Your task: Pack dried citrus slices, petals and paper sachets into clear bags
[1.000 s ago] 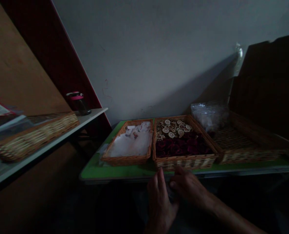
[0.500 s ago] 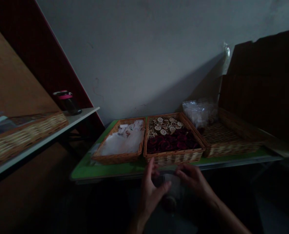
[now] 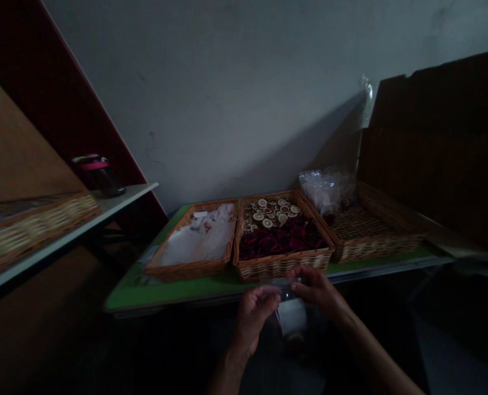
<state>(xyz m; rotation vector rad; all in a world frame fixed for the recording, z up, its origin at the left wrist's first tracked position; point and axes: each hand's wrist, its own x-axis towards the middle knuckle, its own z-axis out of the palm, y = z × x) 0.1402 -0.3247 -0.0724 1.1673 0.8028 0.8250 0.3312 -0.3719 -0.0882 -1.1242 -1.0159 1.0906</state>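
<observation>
My left hand (image 3: 253,314) and my right hand (image 3: 316,289) are both closed on the top edge of a small clear plastic bag (image 3: 291,318), which hangs between them just in front of the green table (image 3: 174,289). Something dark sits at the bottom of the bag. Right behind my hands stands the middle wicker basket (image 3: 280,265), filled with dark red dried flowers and pale dried slices. To its left a wicker basket (image 3: 186,269) holds white packets.
A third wicker basket (image 3: 375,241) at the right carries a heap of clear bags (image 3: 324,189). Brown cardboard (image 3: 437,148) leans behind it. On the left a white shelf (image 3: 63,236) bears a long basket (image 3: 30,225) and a dark jar with a pink band (image 3: 96,174).
My hands have risen toward the table edge and closed on the clear bag, which now hangs stretched between them. The view has shifted a little to the right.
</observation>
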